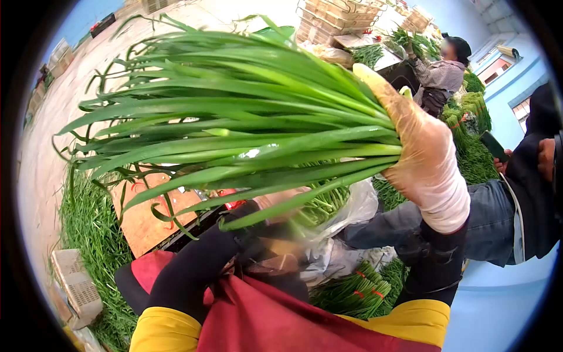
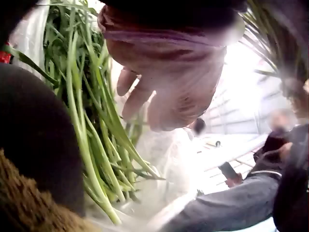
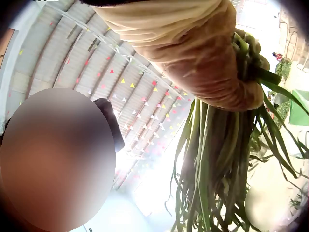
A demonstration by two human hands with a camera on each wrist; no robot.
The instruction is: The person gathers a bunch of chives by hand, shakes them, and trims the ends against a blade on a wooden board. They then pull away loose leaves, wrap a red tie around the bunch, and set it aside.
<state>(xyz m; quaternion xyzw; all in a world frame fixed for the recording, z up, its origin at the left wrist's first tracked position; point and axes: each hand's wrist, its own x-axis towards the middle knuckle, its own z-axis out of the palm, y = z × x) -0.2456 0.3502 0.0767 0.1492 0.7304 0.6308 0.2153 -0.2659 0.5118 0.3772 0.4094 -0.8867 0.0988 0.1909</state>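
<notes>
My gloved right hand (image 1: 425,155) grips a thick bunch of garlic chives (image 1: 246,111) by the stem end, raised in front of me. The long flat leaves fan out leftward in the head view and hang down in the right wrist view. Below the bunch, partly covered by leaves, is my gloved left hand (image 2: 169,87). Its fingers hang loosely with nothing between them, beside a heap of loose chives (image 2: 91,111). Clear plastic sheeting (image 1: 360,205) lies around that heap.
Chive bundles tied with red bands (image 1: 366,287) lie by my lap. To the left are a brown board (image 1: 138,214), cut greens (image 1: 88,217) and a plastic crate (image 1: 79,281). One person (image 1: 528,182) stands close on the right; another person (image 1: 437,73) works farther back.
</notes>
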